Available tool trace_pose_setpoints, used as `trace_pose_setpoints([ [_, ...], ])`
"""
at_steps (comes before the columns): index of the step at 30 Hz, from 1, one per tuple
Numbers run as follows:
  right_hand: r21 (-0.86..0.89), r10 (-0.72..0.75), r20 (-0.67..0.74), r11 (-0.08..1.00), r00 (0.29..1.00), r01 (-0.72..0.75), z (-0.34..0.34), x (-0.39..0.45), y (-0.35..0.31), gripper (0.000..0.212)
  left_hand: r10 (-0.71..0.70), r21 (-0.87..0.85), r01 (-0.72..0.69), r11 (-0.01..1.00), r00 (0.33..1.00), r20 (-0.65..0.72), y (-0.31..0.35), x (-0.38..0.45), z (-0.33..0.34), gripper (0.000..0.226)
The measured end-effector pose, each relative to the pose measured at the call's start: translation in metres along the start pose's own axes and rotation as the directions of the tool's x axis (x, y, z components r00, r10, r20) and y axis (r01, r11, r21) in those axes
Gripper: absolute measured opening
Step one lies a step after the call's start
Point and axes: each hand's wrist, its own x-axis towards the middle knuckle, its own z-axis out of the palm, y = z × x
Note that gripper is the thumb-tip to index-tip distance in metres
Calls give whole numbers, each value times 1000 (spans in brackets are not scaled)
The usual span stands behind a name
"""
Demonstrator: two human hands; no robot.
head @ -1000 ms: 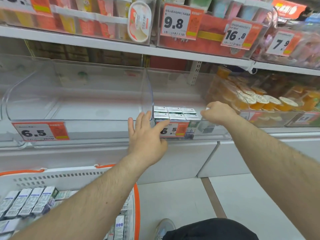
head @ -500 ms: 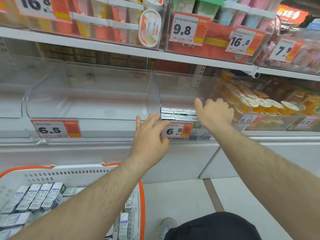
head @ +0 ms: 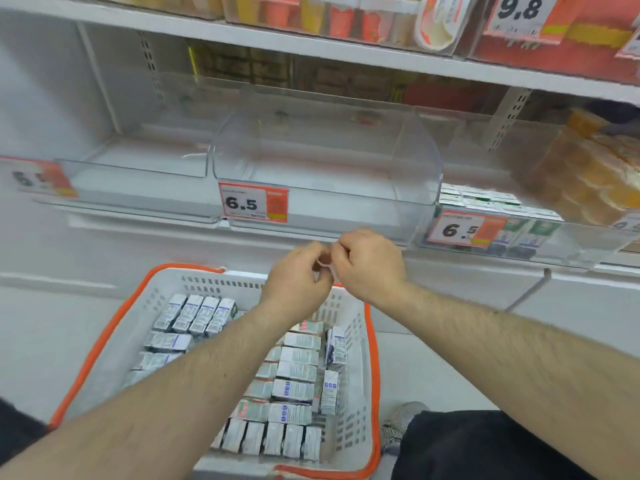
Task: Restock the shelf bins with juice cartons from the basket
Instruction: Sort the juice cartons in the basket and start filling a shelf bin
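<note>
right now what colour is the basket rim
Orange, on a white basket; the head view shows it.

This is a shop. White shelves (head: 346,50) hold clear bins (head: 325,174), and price tags (head: 252,202) with big numbers like 6.5 hang on the fronts. At 1 o'clock another tag (head: 519,10) says 9.8. At 6 o'clock a shopping basket (head: 372,341) with an orange rim sits on the floor.

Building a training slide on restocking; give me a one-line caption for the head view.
Both hands, left and right, meet above the carton-filled basket, below an unfilled clear bin.
</note>
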Motion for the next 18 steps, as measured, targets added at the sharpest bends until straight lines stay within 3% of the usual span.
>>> trace_pose_setpoints([
  [5, 57, 68, 428, 993, 901, -102, 80, 5, -43, 22, -335, 107, 330, 938, 942, 30, -86, -27, -42, 19],
  [10, 119, 72, 643, 974, 762, -192, 141, 0, -75, 15, -579, -8, 579, 815, 815, -36, -145, -35, -72, 18],
  [14, 104, 81, 765, 964, 639, -246, 184, -17, -88, 20, -676, 93, 674, 733, 737, -7, -190, -50, -82, 19],
  [16, 67, 70, 813, 975, 579, -213, 204, -27, -96, 27, -693, 257, 657, 708, 717, 78, -210, -58, -84, 24],
  [18, 40, 57, 845, 985, 531, -170, 222, -38, -108, 50, -699, 466, 570, 677, 695, 166, -225, -64, -82, 35],
])
